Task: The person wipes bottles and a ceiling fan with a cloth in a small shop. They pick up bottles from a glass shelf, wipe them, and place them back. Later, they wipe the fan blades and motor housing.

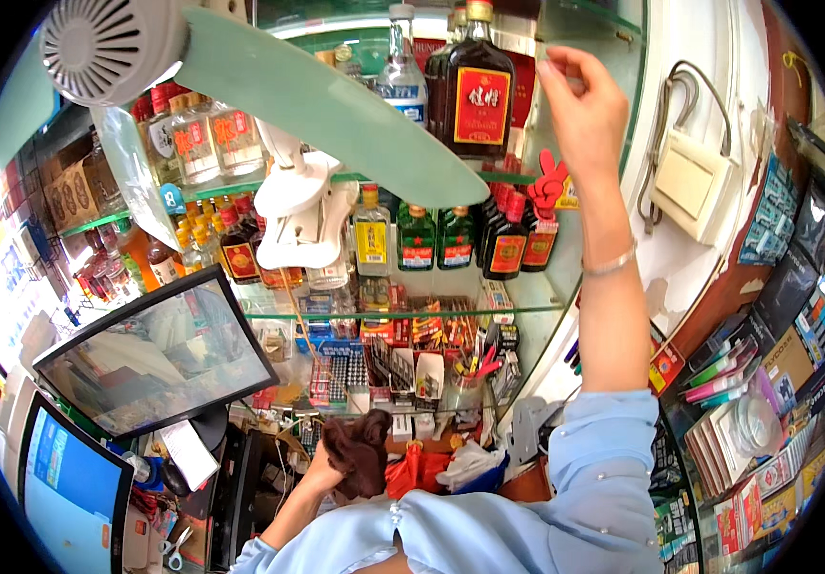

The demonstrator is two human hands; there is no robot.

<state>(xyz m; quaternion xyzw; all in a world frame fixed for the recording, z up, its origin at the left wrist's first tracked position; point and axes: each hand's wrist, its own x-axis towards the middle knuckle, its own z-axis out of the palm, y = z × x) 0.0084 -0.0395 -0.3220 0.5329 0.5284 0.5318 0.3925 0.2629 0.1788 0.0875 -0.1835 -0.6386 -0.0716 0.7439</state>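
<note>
My right hand (pixel 585 100) is raised at the upper right, beside a large dark liquor bottle with a red label (pixel 481 86) on the top glass shelf. Its fingers are curled with the thumb near the index finger, and whether anything small is between them cannot be told. Low in the middle, my left hand (pixel 326 466) holds a dark brown cloth (pixel 359 452), bunched up. A clip-on fan with pale green blades (pixel 333 107) spans the upper left in front of the shelves. A clear bottle with a blue and white label (pixel 403 75) stands left of the dark one.
Small bottles (pixel 373 237) line the middle shelf, above boxes of lighters and batteries (pixel 341 377). Two monitors (pixel 161 351) stand at the left, with scissors (pixel 175 549) below. A white switch box with cables (pixel 696 183) is on the right wall, near packed goods (pixel 750 430).
</note>
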